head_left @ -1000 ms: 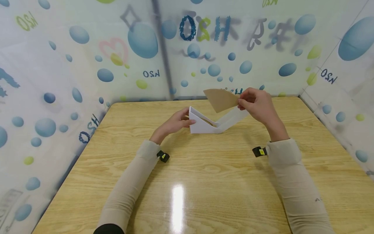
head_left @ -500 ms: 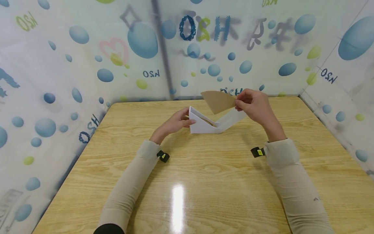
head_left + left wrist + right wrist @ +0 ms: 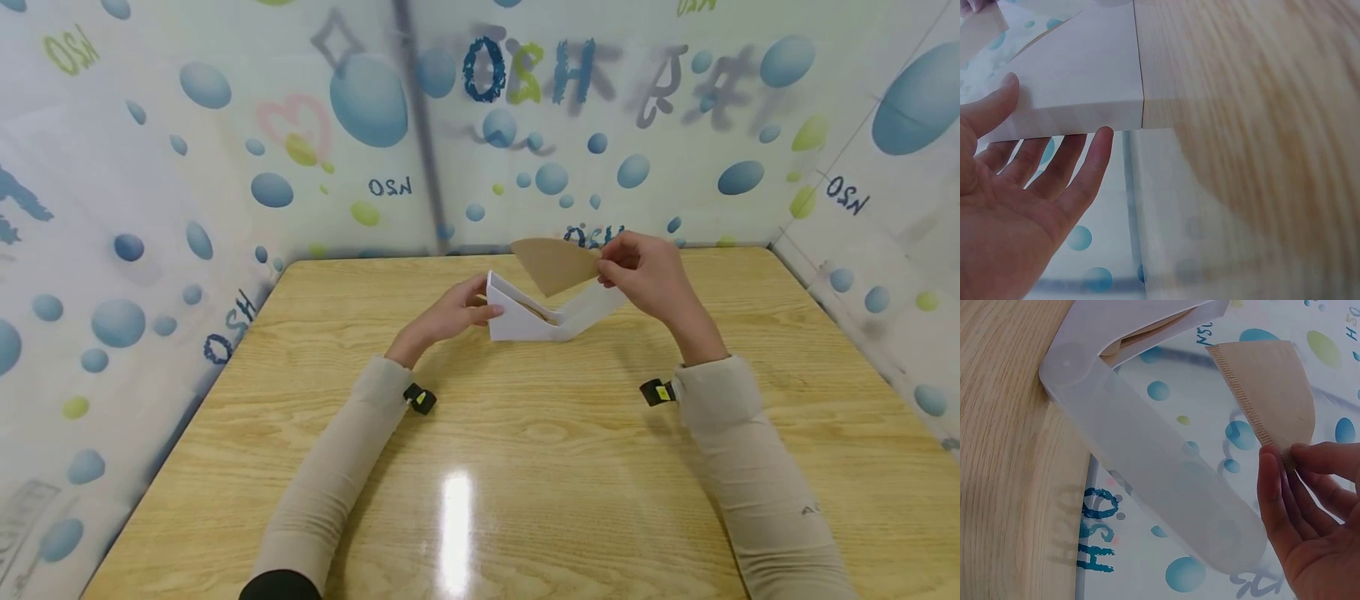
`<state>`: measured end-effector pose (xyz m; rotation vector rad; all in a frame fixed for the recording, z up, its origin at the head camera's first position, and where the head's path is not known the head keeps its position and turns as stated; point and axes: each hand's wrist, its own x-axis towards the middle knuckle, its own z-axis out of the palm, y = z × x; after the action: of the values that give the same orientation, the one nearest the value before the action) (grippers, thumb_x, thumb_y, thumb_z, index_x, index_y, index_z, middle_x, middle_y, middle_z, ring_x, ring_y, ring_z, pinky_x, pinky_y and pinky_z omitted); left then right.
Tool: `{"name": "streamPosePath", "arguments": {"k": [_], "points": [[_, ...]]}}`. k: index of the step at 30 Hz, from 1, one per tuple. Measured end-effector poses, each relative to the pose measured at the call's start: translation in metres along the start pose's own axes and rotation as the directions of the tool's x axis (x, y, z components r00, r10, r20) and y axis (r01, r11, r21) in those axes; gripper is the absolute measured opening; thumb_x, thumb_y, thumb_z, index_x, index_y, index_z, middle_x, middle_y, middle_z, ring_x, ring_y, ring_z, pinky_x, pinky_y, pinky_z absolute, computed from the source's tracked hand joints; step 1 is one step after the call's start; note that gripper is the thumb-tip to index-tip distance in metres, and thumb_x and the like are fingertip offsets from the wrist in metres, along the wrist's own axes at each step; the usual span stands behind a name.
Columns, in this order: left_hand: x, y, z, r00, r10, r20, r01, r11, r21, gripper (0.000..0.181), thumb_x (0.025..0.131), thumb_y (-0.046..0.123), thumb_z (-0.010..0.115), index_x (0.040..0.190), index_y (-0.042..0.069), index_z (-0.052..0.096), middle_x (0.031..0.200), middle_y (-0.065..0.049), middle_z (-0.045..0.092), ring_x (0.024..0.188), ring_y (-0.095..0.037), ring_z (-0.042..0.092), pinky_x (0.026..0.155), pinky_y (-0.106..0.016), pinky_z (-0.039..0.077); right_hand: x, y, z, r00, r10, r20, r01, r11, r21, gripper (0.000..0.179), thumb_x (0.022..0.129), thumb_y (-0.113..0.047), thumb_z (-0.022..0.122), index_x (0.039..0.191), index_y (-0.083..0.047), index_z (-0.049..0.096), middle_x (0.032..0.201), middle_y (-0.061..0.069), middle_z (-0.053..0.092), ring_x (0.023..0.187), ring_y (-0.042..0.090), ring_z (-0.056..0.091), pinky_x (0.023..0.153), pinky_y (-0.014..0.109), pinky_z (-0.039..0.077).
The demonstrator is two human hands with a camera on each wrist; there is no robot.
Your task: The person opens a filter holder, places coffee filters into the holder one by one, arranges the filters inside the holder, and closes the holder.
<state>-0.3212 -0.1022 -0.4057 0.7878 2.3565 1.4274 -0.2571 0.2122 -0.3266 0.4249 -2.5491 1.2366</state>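
Note:
A white V-shaped holder (image 3: 525,327) stands on the wooden table (image 3: 525,467). My left hand (image 3: 486,302) holds its left end, thumb on the near face and straight fingers behind it, as the left wrist view shows for the hand (image 3: 1054,112) and holder (image 3: 1085,75). My right hand (image 3: 606,265) pinches a brown fan-shaped paper filter (image 3: 553,262) by its narrow end, just above the holder's open mouth. In the right wrist view the filter (image 3: 1269,387) hangs from that hand (image 3: 1285,456) beside the holder's raised arm (image 3: 1147,469). More brown paper (image 3: 1141,337) lies inside the holder.
Plastic sheeting printed with blue and green bubbles (image 3: 367,100) walls the table at the back and on both sides. The table's glossy near half (image 3: 457,517) shows a light glare. Both forearms wear beige sleeves.
My right hand has carried the brown filter a little to the left, closer over the holder's mouth. The left hand and the holder have stayed put.

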Motion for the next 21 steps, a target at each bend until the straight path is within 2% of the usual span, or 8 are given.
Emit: {"name": "streamPosePath", "arguments": {"k": [4, 11, 15, 21], "points": [[0.000, 0.000, -0.001, 1.000, 0.007, 0.003, -0.007, 1.000, 0.001, 0.040, 0.105, 0.017, 0.061, 0.143, 0.010, 0.049, 0.135, -0.014, 0.062, 0.121, -0.031, 0.066, 0.096, -0.049, 0.059, 0.001, 0.001, 0.002, 1.000, -0.006, 0.002, 0.006, 1.000, -0.002, 0.012, 0.101, -0.009, 0.066, 0.105, 0.001, 0.070, 0.098, 0.022, 0.076, 0.079, 0.021, 0.073, 0.067, 0.010, 0.054], [0.000, -0.002, -0.001, 1.000, 0.001, 0.005, -0.001, 1.000, 0.000, 0.044, 0.105, 0.018, 0.061, 0.147, 0.012, 0.047, 0.137, -0.014, 0.061, 0.121, -0.032, 0.065, 0.097, -0.050, 0.059, 0.001, 0.002, 0.008, 0.999, -0.034, 0.013, 0.034, 0.999, -0.016, 0.009, 0.100, -0.006, 0.066, 0.104, 0.001, 0.070, 0.095, 0.022, 0.076, 0.077, 0.019, 0.072, 0.067, 0.010, 0.053], [0.001, -0.004, -0.001, 1.000, -0.002, 0.008, 0.002, 1.000, -0.009, 0.046, 0.105, 0.019, 0.062, 0.148, 0.013, 0.047, 0.138, -0.014, 0.061, 0.122, -0.033, 0.064, 0.098, -0.053, 0.058, 0.000, 0.001, 0.010, 0.999, -0.046, 0.021, 0.047, 0.998, -0.028, 0.009, 0.100, -0.005, 0.066, 0.103, 0.002, 0.070, 0.094, 0.021, 0.076, 0.079, 0.025, 0.073, 0.067, 0.011, 0.052], [0.001, -0.004, -0.001, 1.000, 0.004, 0.009, -0.004, 1.000, -0.006, 0.047, 0.105, 0.019, 0.062, 0.149, 0.014, 0.046, 0.138, -0.013, 0.061, 0.122, -0.032, 0.065, 0.098, -0.053, 0.058, 0.001, 0.001, 0.014, 0.998, -0.061, 0.026, 0.062, 0.997, -0.049, 0.008, 0.099, -0.006, 0.066, 0.102, 0.001, 0.070, 0.092, 0.019, 0.076, 0.079, 0.028, 0.073, 0.065, 0.012, 0.051]]}}
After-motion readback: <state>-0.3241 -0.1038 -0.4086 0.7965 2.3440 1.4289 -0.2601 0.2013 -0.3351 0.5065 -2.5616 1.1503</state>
